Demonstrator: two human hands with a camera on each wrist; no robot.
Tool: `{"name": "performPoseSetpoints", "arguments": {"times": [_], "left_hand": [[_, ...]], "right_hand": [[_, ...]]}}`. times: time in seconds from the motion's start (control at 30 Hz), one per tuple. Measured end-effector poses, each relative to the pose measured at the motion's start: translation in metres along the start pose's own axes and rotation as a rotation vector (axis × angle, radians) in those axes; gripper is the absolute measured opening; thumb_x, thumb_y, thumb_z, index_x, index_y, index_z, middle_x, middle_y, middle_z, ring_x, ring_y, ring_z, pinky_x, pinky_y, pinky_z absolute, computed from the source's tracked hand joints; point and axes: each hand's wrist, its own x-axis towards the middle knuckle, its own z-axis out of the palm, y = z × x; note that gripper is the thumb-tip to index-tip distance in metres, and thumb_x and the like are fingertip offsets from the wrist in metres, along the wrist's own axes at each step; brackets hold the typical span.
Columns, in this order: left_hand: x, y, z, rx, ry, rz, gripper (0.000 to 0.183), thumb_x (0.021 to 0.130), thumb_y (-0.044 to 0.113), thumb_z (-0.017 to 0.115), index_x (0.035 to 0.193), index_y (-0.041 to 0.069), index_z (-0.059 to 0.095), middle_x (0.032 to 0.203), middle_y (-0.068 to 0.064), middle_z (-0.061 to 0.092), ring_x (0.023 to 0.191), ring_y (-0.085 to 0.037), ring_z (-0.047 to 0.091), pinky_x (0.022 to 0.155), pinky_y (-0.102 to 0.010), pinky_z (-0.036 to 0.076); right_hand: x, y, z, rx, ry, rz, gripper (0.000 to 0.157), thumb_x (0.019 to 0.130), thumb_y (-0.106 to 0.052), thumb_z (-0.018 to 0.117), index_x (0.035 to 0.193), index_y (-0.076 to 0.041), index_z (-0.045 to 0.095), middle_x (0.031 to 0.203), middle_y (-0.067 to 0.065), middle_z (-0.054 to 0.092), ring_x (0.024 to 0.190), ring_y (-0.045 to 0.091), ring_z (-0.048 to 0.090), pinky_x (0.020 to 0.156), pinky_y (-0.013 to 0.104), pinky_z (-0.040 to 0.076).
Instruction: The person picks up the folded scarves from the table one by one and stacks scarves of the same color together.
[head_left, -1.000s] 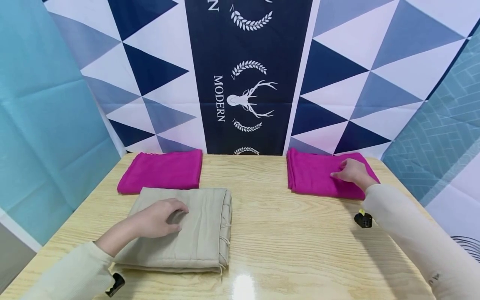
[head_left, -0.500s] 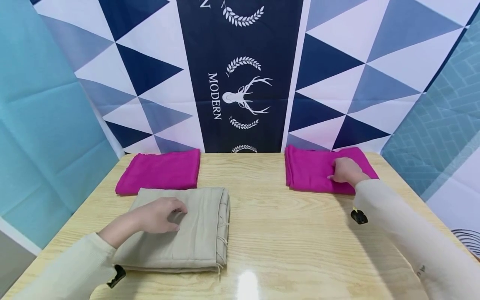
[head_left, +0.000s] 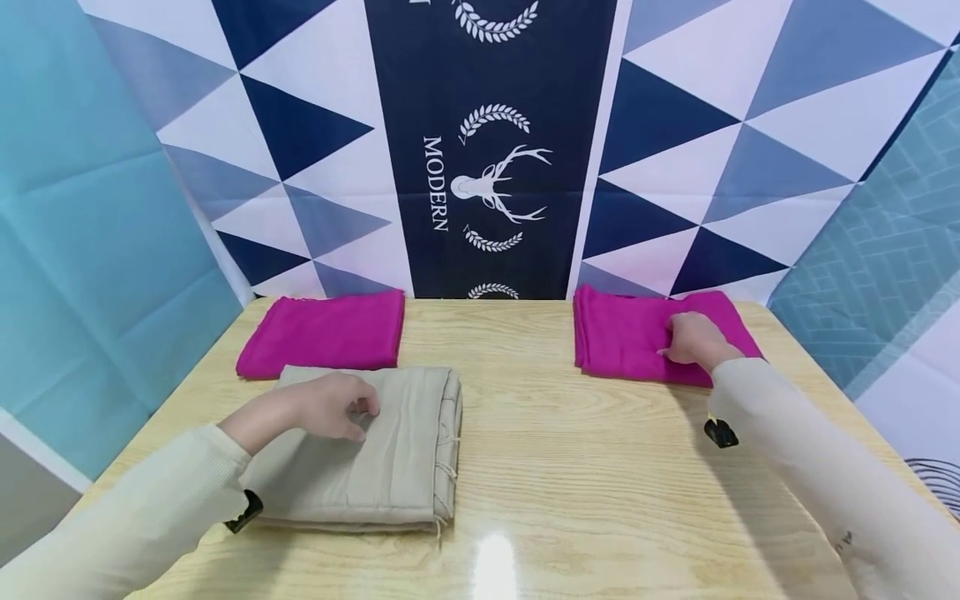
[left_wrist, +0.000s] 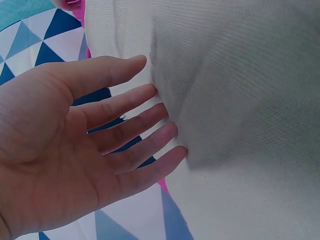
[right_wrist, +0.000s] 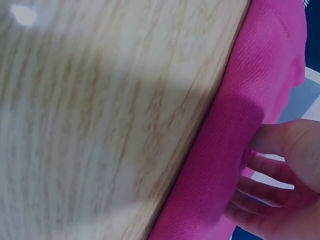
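Note:
On the left of the table lies a thick folded beige cloth (head_left: 397,450) with loose threads along its right edge. My left hand (head_left: 330,408) is over its far half; in the left wrist view the bent fingertips (left_wrist: 177,152) touch its surface, while the thumb is apart from them. At the back right is a folded magenta cloth (head_left: 622,333). My right hand (head_left: 696,340) rests its fingertips on that cloth, pressing small dents into it, with the thumb close to the fingers. No fabric is lifted by either hand.
A second folded magenta cloth (head_left: 322,333) lies at the back left, just behind the beige one. The wooden table (head_left: 555,467) ends at a patterned backdrop (head_left: 495,150). A blue sheet (head_left: 105,217) hangs on the left side.
My right hand has lowered onto the magenta cloth, and its fingers have come closer to the thumb. My left hand has shifted slightly forward on the beige cloth.

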Motion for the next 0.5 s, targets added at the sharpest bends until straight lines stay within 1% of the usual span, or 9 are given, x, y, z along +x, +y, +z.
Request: {"name": "performPoseSetpoints", "arguments": {"times": [0.07, 0.13, 0.23, 0.33, 0.4, 0.5], "left_hand": [[0.002, 0.001, -0.003, -0.003, -0.010, -0.001, 0.024, 0.081, 0.014, 0.075, 0.101, 0.008, 0.063, 0.096, -0.004, 0.061, 0.091, -0.018, 0.054, 0.083, -0.033, 0.049], [0.003, 0.003, -0.005, -0.012, -0.019, -0.012, 0.023, 0.081, 0.014, 0.074, 0.100, 0.008, 0.063, 0.096, -0.004, 0.060, 0.091, -0.018, 0.053, 0.083, -0.032, 0.048], [0.004, 0.004, -0.007, -0.024, -0.031, -0.023, 0.022, 0.081, 0.013, 0.074, 0.100, 0.008, 0.062, 0.096, -0.004, 0.059, 0.091, -0.019, 0.052, 0.083, -0.032, 0.047], [0.005, 0.004, -0.008, -0.032, -0.039, -0.025, 0.022, 0.081, 0.012, 0.074, 0.099, 0.008, 0.062, 0.097, -0.004, 0.059, 0.091, -0.019, 0.052, 0.083, -0.032, 0.047], [0.006, 0.004, -0.008, -0.034, -0.043, -0.022, 0.021, 0.081, 0.012, 0.073, 0.099, 0.008, 0.062, 0.096, -0.004, 0.059, 0.091, -0.019, 0.052, 0.082, -0.031, 0.047], [0.006, 0.004, -0.008, -0.037, -0.043, -0.018, 0.020, 0.081, 0.011, 0.073, 0.098, 0.007, 0.062, 0.094, -0.004, 0.059, 0.089, -0.018, 0.051, 0.080, -0.030, 0.046]], "right_hand": [[-0.002, 0.001, 0.000, 0.002, -0.002, 0.000, 0.036, 0.081, -0.020, 0.070, 0.095, 0.010, 0.056, 0.093, 0.027, 0.060, 0.090, 0.040, 0.056, 0.087, 0.055, 0.050], [-0.004, 0.001, 0.000, 0.001, 0.001, -0.008, 0.036, 0.081, -0.019, 0.071, 0.096, 0.010, 0.057, 0.093, 0.027, 0.061, 0.090, 0.040, 0.057, 0.087, 0.055, 0.050], [-0.005, -0.001, 0.000, -0.007, 0.012, -0.031, 0.031, 0.080, -0.020, 0.072, 0.085, 0.006, 0.056, 0.085, 0.023, 0.060, 0.085, 0.037, 0.057, 0.084, 0.052, 0.051], [-0.004, -0.004, 0.001, -0.011, 0.020, -0.052, 0.030, 0.079, -0.019, 0.072, 0.074, 0.000, 0.050, 0.076, 0.018, 0.057, 0.078, 0.033, 0.055, 0.079, 0.048, 0.050], [-0.004, -0.007, 0.001, -0.016, 0.020, -0.064, 0.031, 0.079, -0.019, 0.072, 0.071, -0.002, 0.048, 0.074, 0.016, 0.056, 0.076, 0.032, 0.054, 0.077, 0.047, 0.049], [-0.005, -0.012, 0.000, -0.016, 0.016, -0.068, 0.031, 0.079, -0.020, 0.073, 0.071, -0.003, 0.048, 0.073, 0.015, 0.055, 0.075, 0.031, 0.054, 0.077, 0.047, 0.049]]}}
